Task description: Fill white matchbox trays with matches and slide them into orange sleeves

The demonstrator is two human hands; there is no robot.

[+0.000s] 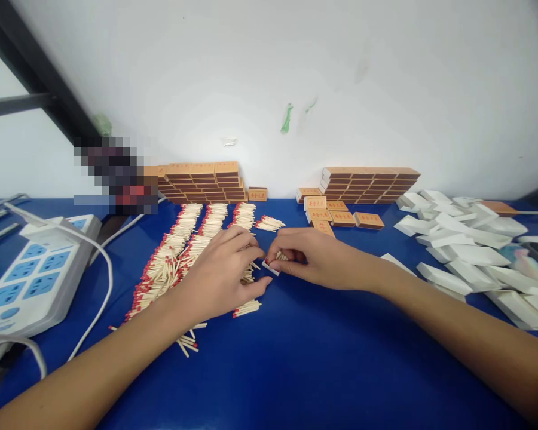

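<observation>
Rows of red-tipped matches (183, 224) lie on the blue table (296, 358), left of centre. My left hand (226, 272) is over the right-hand rows, thumb and fingers apart, palm side hidden, with matches under and beside its fingertips. Close to its right, my right hand (305, 254) has its fingers curled round a small white tray (271, 268) with some matches (281, 256) in it. A small bunch of matches (269, 223) lies just behind the hands, and another (247, 308) in front of my left hand.
Stacked matchboxes (201, 179) stand by the wall at left, with another stack (370, 182) at right. Loose matchboxes (343, 218) lie before it. White empty trays (470, 239) are heaped at far right. A power strip (40, 269) with white cables is at left.
</observation>
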